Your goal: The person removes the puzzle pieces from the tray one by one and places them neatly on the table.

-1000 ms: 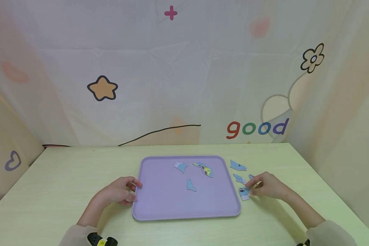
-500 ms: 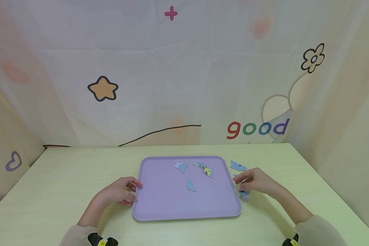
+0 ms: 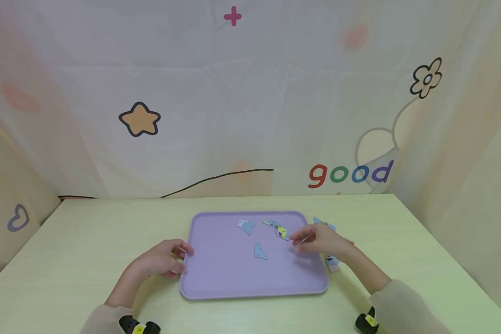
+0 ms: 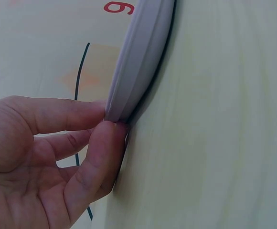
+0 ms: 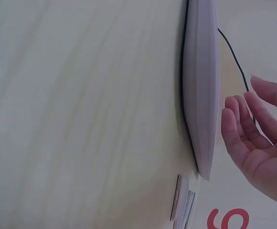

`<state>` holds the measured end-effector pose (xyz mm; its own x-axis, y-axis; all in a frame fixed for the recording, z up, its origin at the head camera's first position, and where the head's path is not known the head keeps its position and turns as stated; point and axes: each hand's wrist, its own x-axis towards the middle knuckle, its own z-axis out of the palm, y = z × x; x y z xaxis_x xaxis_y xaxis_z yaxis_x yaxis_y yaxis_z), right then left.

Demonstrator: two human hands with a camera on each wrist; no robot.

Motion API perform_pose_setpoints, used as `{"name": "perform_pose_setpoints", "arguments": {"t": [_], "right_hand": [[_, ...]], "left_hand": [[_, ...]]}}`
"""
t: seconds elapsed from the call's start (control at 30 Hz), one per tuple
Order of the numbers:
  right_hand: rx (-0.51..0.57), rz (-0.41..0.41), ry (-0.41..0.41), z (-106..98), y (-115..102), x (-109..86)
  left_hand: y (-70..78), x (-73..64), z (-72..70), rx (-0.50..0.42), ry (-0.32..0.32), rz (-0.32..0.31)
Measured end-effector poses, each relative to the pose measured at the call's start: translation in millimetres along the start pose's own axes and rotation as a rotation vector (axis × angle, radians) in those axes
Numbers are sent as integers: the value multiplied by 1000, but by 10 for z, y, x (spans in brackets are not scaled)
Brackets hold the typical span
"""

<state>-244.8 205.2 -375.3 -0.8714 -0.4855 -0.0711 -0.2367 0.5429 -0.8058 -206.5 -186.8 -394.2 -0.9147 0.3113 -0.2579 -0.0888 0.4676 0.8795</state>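
A lilac tray [image 3: 234,280] lies on the table, and my left hand [image 3: 164,258] holds its left rim between thumb and fingers, as the left wrist view also shows. Over the tray's right part, my right hand [image 3: 323,240] pinches a thin puzzle piece [image 3: 303,240], seen nearly edge-on; its printed face is hidden. On the tray are a blue and white puzzle piece [image 3: 246,227], a small blue puzzle piece [image 3: 260,252] and a yellow and blue group of puzzle pieces [image 3: 279,231]. The right hand's fingertips are close to that group; contact cannot be told.
To the right of the tray, more puzzle pieces lie on the table: a blue one [image 3: 318,220] at the back and a blue and white one [image 3: 331,264] nearer. The right forearm partly covers this cluster. A patterned cloth [image 3: 192,93] stands behind the table.
My right hand has moved left, from the loose puzzle pieces beside the tray to above the tray, with a thin piece at its fingertips. The left hand stays at the rim.
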Motion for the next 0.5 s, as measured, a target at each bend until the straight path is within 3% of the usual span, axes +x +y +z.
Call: {"name": "perform_pose_setpoints", "arguments": {"t": [0.17,0.5], "right_hand": [[-6,-47,-24,101,-31,96],[21,-52,-51,325,-186,324]], "left_hand": [[2,8,5,-2,-7,6],[13,-3,14,1,7,-6]]}}
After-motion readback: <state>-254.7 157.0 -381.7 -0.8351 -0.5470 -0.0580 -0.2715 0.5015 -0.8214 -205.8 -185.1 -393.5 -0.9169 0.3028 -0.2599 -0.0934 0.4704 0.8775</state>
